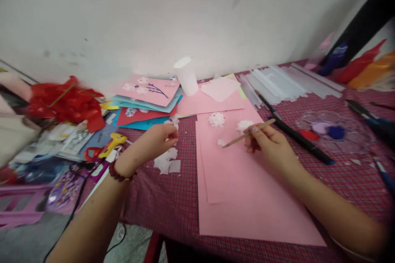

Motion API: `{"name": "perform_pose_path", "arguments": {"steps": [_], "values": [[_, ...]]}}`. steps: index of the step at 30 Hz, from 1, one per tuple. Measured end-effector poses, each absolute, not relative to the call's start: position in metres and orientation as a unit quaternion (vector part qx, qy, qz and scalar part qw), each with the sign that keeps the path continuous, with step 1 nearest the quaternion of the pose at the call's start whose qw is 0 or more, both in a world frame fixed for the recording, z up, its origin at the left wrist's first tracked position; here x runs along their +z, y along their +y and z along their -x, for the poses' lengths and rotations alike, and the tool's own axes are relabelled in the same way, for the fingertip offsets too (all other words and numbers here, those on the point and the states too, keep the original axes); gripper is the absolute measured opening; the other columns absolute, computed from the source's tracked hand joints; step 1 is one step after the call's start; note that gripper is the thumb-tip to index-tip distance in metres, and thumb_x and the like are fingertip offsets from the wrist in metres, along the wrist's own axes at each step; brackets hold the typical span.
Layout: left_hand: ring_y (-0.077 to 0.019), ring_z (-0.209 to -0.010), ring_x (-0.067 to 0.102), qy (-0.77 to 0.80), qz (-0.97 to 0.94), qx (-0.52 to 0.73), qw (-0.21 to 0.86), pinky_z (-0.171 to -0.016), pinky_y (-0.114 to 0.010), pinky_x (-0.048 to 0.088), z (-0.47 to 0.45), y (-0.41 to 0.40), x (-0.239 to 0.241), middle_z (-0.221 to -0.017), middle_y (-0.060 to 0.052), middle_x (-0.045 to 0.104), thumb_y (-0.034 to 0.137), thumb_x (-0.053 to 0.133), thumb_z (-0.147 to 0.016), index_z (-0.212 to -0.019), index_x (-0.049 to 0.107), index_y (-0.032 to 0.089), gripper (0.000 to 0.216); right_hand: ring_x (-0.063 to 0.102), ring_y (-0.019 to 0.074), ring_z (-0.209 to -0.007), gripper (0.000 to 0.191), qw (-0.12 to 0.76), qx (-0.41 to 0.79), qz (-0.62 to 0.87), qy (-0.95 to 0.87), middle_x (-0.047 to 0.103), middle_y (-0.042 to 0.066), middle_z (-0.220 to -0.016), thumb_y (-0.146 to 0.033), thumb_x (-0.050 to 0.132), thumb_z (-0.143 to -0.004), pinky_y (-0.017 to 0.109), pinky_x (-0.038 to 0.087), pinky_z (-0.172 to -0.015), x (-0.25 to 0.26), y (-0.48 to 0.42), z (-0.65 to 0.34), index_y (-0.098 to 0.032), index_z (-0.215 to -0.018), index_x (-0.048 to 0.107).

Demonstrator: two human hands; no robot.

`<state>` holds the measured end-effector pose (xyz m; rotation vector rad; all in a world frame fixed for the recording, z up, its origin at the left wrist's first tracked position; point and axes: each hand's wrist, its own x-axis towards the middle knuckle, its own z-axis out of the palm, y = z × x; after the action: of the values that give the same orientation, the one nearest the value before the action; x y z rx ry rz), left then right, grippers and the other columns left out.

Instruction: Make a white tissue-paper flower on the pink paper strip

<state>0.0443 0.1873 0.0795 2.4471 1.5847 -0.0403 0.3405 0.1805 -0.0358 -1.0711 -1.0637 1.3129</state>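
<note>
My right hand [268, 141] pinches a thin wooden stick [247, 134] like a pen. The stick's tip rests by a small white paper bit [221, 142] on a pink paper sheet [247, 197]. Two white tissue puffs [216, 119] lie higher on the same sheet. My left hand [160, 137] hovers left of the sheet with its fingers curled together over a heap of white paper scraps [167, 162]. A tiny white scrap seems pinched in its fingertips. A dark red bead bracelet [119, 174] circles the left wrist.
A white cup [186, 76] stands at the back by a stack of coloured cards [145, 98]. A black pen [300, 139], a clear paint palette [327, 131], white strips [277, 82], red crumpled paper [66, 102] and a yellow glue gun [112, 144] lie around on the red checked cloth [166, 197].
</note>
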Motion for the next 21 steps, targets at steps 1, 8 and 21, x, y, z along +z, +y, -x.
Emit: {"name": "perform_pose_path", "arguments": {"steps": [1,8,21], "values": [[-0.0141,-0.066,0.056,0.544,-0.831,-0.018,0.119,-0.062,-0.023,0.043,-0.034,0.177,0.071,-0.073,-0.002,0.064,0.017,0.05,-0.075,-0.071,0.061,0.017,0.012,0.052,0.0095,-0.045,0.022,0.54,0.559,0.452,-0.438,0.058,-0.003,-0.057,-0.041,0.055,-0.085,0.022,0.039,-0.042,-0.034,0.18,-0.338,-0.019,-0.082,0.059],[-0.0181,-0.092,0.055,0.522,-0.838,0.001,0.158,-0.085,-0.03,0.043,-0.014,0.149,0.017,-0.094,-0.005,0.06,0.007,0.05,-0.07,-0.094,0.06,0.019,0.029,0.05,0.0094,-0.045,0.023,0.538,0.578,0.451,-0.415,0.057,-0.003,-0.055,-0.041,0.058,-0.081,0.023,0.039,-0.043,-0.032,0.176,-0.332,-0.018,-0.079,0.059],[-0.012,-0.065,0.048,0.522,-0.824,0.033,0.217,-0.064,-0.023,0.04,-0.042,0.164,0.069,-0.069,0.001,0.053,0.017,0.05,-0.073,-0.064,0.049,0.018,0.009,0.051,0.0103,-0.044,0.031,0.551,0.534,0.446,-0.46,0.056,-0.003,-0.053,-0.05,0.062,-0.074,0.024,0.043,-0.044,-0.013,0.171,-0.322,-0.019,-0.073,0.058]]}}
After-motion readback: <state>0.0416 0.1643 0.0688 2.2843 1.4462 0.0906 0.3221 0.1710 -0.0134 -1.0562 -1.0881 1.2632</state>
